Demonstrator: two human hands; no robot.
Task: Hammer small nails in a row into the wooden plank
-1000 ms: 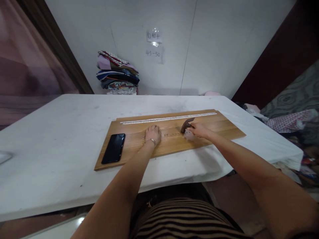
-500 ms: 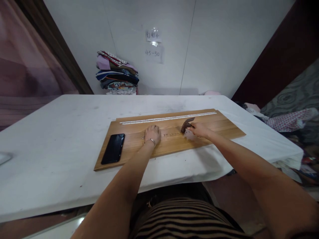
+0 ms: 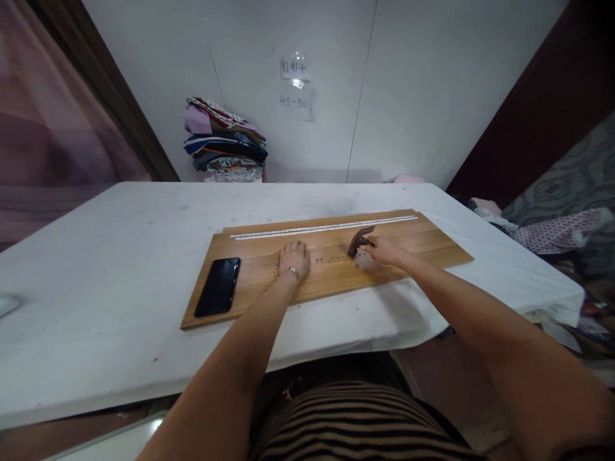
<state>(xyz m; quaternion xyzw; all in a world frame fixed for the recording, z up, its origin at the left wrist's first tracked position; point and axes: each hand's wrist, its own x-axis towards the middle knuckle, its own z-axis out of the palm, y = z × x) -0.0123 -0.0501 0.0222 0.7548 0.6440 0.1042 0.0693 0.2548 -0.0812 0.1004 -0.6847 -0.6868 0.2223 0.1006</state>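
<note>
My right hand is closed around the handle of a claw hammer. The hammer's dark head is low, at the right end of a short row of small nails on a wooden board. My left hand, with a bracelet at the wrist, lies palm down on the board left of that row, fingers pointing away from me. Thin loose nails show at its left edge; whatever lies under the palm is hidden. A pale, see-through patch lies below my right hand.
A black phone lies on the board's left end. Two white measuring strips run along its far edge. The board rests on a white-covered table. Folded clothes are stacked at the wall, below paper notes.
Almost nothing differs. Both hands and the hammer stay in the same places; the whole view has shifted very slightly.
</note>
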